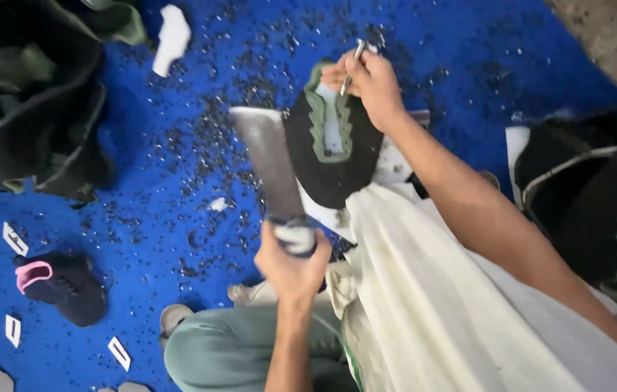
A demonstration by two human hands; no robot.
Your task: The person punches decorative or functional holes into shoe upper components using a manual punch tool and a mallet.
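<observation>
The left hand (292,263) grips a flat metal bar (268,163) while the right hand (366,80) presses a thin tool (352,62) on a black-and-green shoe upper (330,141).

A blue floor covering (178,181) fills the scene, strewn with tiny dark scraps (214,138). Bare grey concrete (598,36) shows at the upper right corner. Light falls evenly, without hard shadows.

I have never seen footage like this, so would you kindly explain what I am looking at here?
This is one picture from a camera worn on a person's head, looking down at their own two bare hands. The left hand has its grip on the wrapped handle of a broad flat metal block. The right hand holds a thin metal punch upright on a black and green fabric piece. Below is a blue mat strewn with dark scraps; a black and pink piece lies at the left.
</observation>
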